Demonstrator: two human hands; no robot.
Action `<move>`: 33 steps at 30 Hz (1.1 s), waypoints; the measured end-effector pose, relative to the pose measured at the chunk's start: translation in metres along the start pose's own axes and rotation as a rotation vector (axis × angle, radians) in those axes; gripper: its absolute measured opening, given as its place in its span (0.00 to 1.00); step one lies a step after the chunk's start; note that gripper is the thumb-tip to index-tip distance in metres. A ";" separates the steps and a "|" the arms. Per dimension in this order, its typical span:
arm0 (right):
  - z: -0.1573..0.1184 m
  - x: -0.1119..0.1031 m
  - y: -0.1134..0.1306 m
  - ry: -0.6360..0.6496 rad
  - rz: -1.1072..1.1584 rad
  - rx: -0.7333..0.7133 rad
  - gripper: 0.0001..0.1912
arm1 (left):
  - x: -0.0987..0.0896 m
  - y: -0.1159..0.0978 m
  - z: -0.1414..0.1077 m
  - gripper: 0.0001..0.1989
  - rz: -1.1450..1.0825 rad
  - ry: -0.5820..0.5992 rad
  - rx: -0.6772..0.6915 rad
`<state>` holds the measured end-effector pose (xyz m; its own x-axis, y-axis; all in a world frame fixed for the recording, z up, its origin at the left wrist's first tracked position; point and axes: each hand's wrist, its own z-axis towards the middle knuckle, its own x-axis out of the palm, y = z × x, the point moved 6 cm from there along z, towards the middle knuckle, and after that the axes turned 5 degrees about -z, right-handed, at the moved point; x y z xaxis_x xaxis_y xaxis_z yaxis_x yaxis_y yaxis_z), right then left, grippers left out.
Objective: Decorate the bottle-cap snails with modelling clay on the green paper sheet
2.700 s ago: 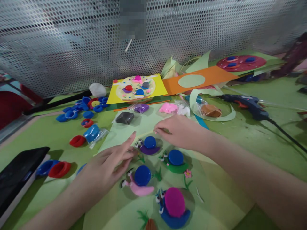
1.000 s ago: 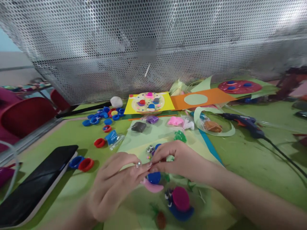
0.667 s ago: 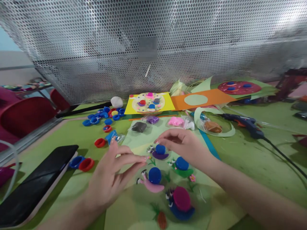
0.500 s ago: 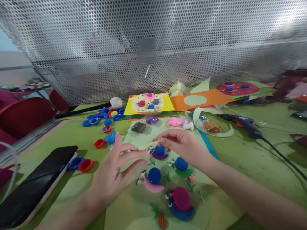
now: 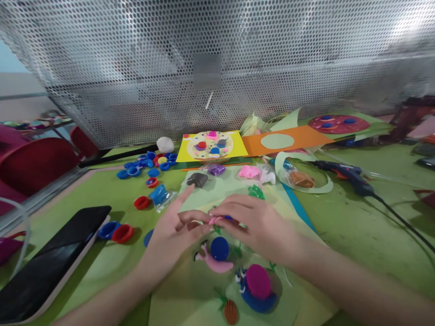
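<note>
Left hand [image 5: 175,231] and right hand [image 5: 260,224] pinching pink clay [image 5: 215,221], green tabletop [image 5: 370,222] beneath, perforated metal panel [image 5: 136,77] behind

Light is dim, with white glare on the mesh [image 5: 251,59] beyond the right hand [image 5: 261,224]. A faint shadow edges the blue snail [image 5: 256,301] below that hand, which looks slightly blurred; outer edges stretch.

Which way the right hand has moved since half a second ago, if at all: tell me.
Yes. Judged against the pink snail, the right hand has come lower in view, nearer that snail, and the green clay is now uncovered.
</note>
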<state>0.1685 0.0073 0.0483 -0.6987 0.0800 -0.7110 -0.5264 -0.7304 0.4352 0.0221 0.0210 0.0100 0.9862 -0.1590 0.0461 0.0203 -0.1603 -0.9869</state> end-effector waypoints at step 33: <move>-0.001 -0.009 0.007 -0.163 0.141 -0.071 0.07 | 0.001 0.015 0.005 0.44 -0.376 0.067 -0.102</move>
<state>0.1712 0.0006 0.0571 -0.8347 0.0782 -0.5451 -0.3869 -0.7876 0.4795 0.0243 0.0231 -0.0059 0.9002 -0.1339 0.4144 0.3580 -0.3145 -0.8792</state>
